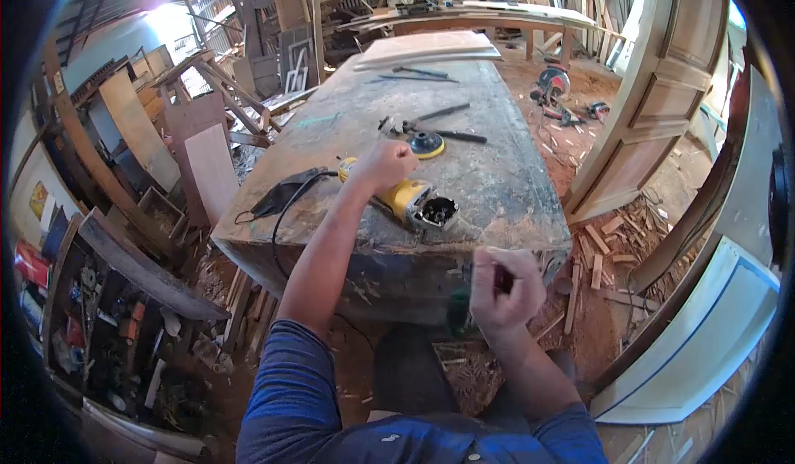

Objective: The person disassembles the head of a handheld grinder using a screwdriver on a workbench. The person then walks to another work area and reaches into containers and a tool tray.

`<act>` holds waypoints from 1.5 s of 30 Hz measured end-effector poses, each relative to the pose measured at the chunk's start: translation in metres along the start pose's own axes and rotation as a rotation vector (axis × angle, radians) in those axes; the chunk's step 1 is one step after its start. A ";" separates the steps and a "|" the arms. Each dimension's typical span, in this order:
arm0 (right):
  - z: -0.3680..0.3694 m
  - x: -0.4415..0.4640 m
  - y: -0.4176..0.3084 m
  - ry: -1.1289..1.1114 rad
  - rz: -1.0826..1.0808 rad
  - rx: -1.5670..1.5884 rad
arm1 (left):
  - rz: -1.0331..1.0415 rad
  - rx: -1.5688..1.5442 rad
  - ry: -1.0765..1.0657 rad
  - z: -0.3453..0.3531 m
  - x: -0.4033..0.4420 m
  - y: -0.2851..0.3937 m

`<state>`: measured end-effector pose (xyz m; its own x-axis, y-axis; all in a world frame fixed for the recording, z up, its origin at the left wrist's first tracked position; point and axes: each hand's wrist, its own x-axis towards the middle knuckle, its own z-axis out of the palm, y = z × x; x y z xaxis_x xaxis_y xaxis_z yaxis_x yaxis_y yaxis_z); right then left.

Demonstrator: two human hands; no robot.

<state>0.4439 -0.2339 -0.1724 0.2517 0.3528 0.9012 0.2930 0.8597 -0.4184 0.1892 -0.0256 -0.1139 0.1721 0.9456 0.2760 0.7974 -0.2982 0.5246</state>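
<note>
A yellow power tool (407, 202) lies on the worn workbench (489, 174), with its dark, open round end showing inner parts toward me. My left hand (391, 166) is closed over the tool's body, its fingers partly hidden. Off the bench's near right corner, my right hand (507, 290) is raised with its fingers curled and pressed together. What it holds, if anything, is too small to make out. Just beyond the left hand lies a round black pad with a yellow rim (426, 144). A hammer-like tool (397, 125) and dark-handled tools (455, 136) lie behind the pad.
A black cloth (286, 192) and a power cord (291, 207) lie at the bench's left. Flat boards (426, 48) are stacked at its far end. A panelled wooden door (654, 108) stands at right. A red saw (553, 83) and wood scraps (617, 245) are on the floor.
</note>
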 end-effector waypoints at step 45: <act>-0.075 -0.024 -0.004 0.026 0.197 0.170 | -0.014 0.030 0.023 -0.003 -0.018 0.018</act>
<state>0.5060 -0.2735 -0.2005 0.3132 0.5122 0.7997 0.0771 0.8256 -0.5589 0.1991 -0.0482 -0.1073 0.1477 0.9462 0.2878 0.8168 -0.2808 0.5040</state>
